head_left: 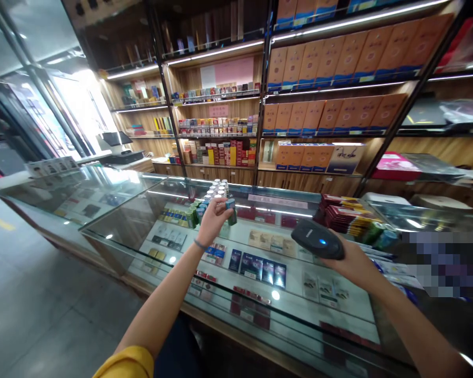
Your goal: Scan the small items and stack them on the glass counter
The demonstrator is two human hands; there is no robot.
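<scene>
Shop interior, wooden wall shelves [220, 113] lit by strip lights, orange cartons [331, 63] in rows at right. Glass counter [114, 220] runs across the view; packs displayed beneath the glass. Left hand [214, 218] grasps a small teal can [231, 209] above the counter, just beside a cluster of cans [215, 191] standing on the glass. Right hand [349, 257] grips a black scanner [317, 240], blue light on. Red packs [341, 212] stacked behind it. Grey tiled floor [43, 294] at left.

glass counter [114, 220] | on top: cans [205, 206], red packs [345, 215], card reader stand [51, 167]
</scene>
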